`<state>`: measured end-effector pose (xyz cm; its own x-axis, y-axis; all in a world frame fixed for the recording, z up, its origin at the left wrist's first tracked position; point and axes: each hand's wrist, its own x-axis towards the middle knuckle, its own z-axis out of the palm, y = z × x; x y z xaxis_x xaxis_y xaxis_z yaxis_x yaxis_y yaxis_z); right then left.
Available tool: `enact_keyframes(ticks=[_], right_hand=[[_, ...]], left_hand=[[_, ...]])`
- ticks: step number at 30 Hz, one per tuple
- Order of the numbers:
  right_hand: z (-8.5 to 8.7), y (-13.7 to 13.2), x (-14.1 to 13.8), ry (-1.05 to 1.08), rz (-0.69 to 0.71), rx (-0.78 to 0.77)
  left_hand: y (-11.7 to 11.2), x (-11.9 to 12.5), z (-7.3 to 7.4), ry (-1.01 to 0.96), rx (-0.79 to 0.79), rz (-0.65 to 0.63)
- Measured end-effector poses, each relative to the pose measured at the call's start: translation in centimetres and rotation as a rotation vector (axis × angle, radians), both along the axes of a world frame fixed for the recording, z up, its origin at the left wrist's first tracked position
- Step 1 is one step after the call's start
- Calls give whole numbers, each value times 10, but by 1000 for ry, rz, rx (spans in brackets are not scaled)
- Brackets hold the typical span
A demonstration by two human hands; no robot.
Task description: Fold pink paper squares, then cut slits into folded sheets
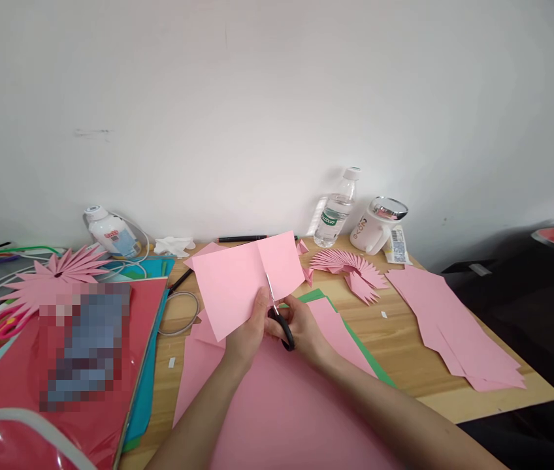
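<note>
My left hand [248, 326] grips a pink sheet of paper [228, 281] by its lower edge, thumb on top. The paper is raised and tilted over the table. Closed around the black handles of a pair of scissors [285, 334] is my right hand [304, 329]. Its blades lie against the pink paper along a line that runs up toward the far edge, with the right part of the sheet to one side. Both hands are close together. Below them are larger pink sheets [277, 405] with a green sheet [372, 365] under them.
Folded pink paper pieces [350, 264] and a pink pinwheel shape [61, 271] lie at either side. A water bottle [336, 212], a white mug [372, 225] and a white bottle [110, 232] stand by the wall. Cut pink sheets [448, 326] lie right; a red pack [144, 326] lies left.
</note>
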<state>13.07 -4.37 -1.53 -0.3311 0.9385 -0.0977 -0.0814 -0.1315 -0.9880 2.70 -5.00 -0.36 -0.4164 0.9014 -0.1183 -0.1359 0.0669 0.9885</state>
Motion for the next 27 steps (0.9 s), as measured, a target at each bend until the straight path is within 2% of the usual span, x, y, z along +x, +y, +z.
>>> enact_keyframes(ticks=[6,11,16,23,27], right_hand=[[0,1,0,-14,2,21],[-2,1,0,-49,-19,12],[-1,1,0,-46,-5,19],[3,2,1,26,114,-9],[5,-2,2,49,259,27]], left_hand=[[-1,0,3,-22,16,23],[1,-1,-1,-16,41,23],[0,-2,-3,-142,110,5],[5,-7,0,-169,62,2],[13,-14,6,-268,144,121]])
